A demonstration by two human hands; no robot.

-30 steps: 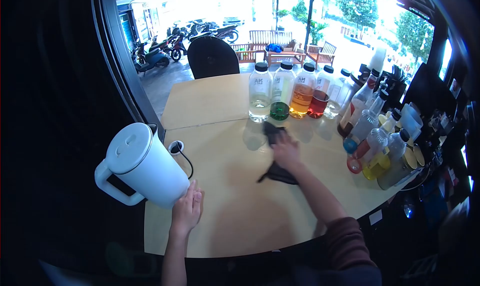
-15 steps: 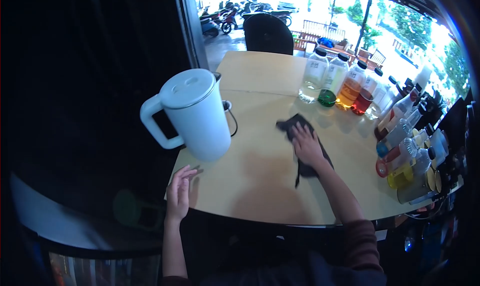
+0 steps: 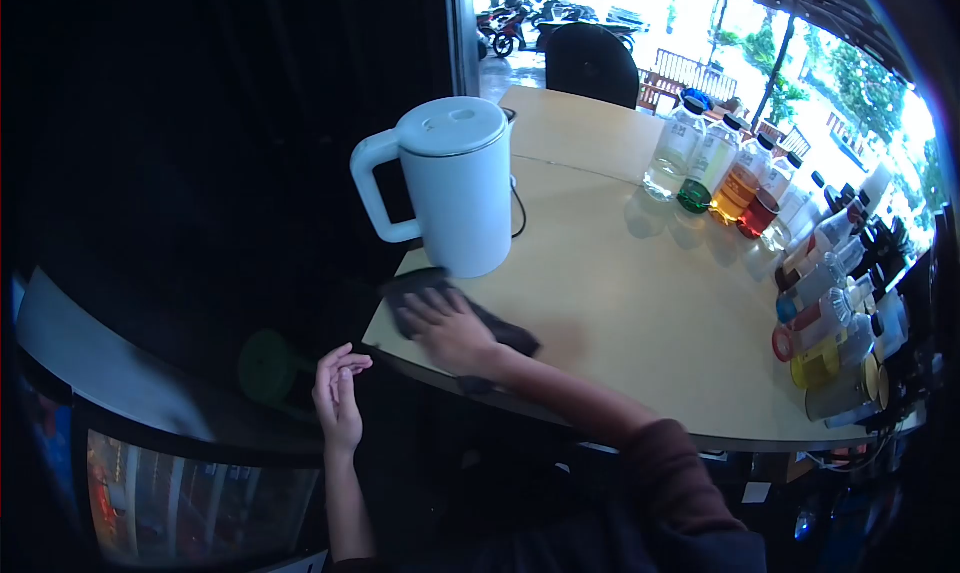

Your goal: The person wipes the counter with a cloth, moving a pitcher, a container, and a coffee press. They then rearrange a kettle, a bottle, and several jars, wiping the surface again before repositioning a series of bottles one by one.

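My right hand (image 3: 450, 331) lies flat with fingers spread on a black cloth (image 3: 508, 333), pressing it against the left front edge of the table (image 3: 620, 303). Part of the cloth is covered by the hand, and a bit hangs at the edge. Just beyond stands a large white lidded jug (image 3: 460, 208), upright, its handle to the left. My left hand (image 3: 340, 398) is held in the air off the table's left corner, fingers loosely bent and apart, touching nothing.
Bottles with clear, green, orange and red liquid (image 3: 740, 193) line the far right edge. More bottles and jars (image 3: 825, 343) crowd the right side. A black cable (image 3: 522, 213) runs behind the jug. A black chair (image 3: 592, 65) stands beyond the table.
My right hand has slid the cloth from the table's middle to the left front edge, near the jug. My left hand has moved off the tabletop. The view has shifted left.
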